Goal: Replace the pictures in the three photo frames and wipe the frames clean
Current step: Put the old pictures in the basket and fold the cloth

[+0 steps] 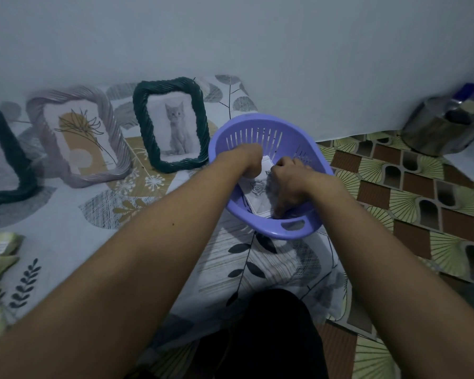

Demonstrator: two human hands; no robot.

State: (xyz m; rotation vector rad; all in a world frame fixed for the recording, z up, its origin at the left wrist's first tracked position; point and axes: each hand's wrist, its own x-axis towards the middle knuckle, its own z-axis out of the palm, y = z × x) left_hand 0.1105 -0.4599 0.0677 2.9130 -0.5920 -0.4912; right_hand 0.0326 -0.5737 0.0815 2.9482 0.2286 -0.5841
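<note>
both hands, left hand (248,162) and right hand (286,184), curl narrowly onto white printed pictures (257,188) in the slotted purple plastic basket (260,135), probably picking replacements.

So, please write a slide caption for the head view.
Both hands reach into purple slotted plastic basket holding paper prints.

A leaf-printed sheet (66,236) carries three propped frames (173,124) and a purple basket (293,231).
</note>
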